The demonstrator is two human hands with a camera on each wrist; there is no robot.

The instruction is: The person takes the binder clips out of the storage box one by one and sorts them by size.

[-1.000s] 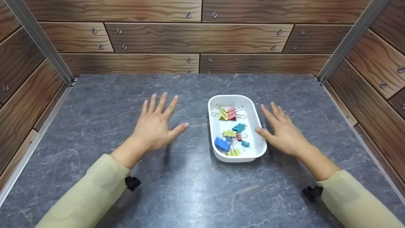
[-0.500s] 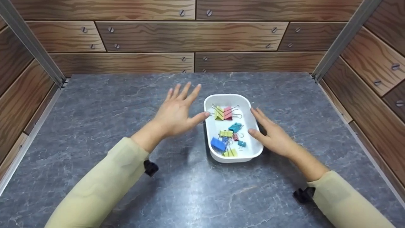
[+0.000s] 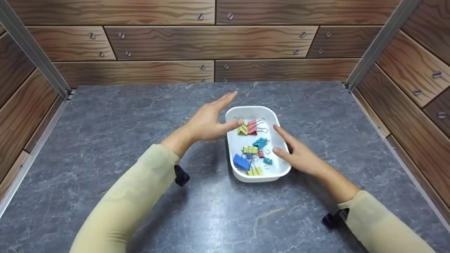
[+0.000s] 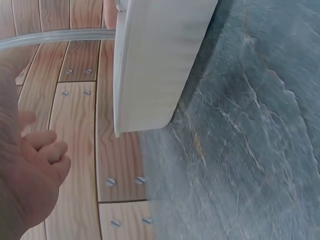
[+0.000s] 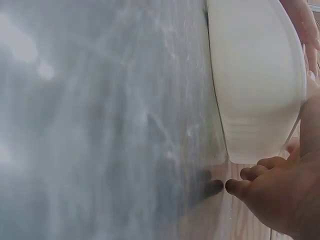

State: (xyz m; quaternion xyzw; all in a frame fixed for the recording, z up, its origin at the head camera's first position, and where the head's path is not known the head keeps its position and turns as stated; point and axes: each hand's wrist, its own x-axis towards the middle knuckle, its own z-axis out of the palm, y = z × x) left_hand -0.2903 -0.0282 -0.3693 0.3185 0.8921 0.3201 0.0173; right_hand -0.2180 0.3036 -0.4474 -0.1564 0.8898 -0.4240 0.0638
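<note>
A white plastic tray [image 3: 259, 179] stands on the table, holding several binder clips. A yellow binder clip [image 3: 242, 129] and a red binder clip [image 3: 252, 127] lie at its far end. Near its front lie a blue binder clip [image 3: 242, 161], a teal binder clip [image 3: 261, 142] and smaller ones. My left hand [image 3: 211, 121] hovers at the tray's far left, thumb extended over the rim beside the yellow clip, fingers straight. On the other side, my right hand [image 3: 302, 156] is at the right rim, thumb and index finger spread over it. Its other fingers [image 5: 237, 187] are beside the outer wall.
The dark marbled tabletop [image 3: 133, 109] surrounds the tray. Wood-patterned panels [image 3: 158, 42] close off the back and both sides, with metal posts [image 3: 374, 45] at the corners. A small black camera mount [image 3: 181, 175] sits at each cuff.
My left hand has moved right to the tray's left rim, turning edge-on. My right hand has shifted slightly left over the right rim. The clips keep their places in the tray.
</note>
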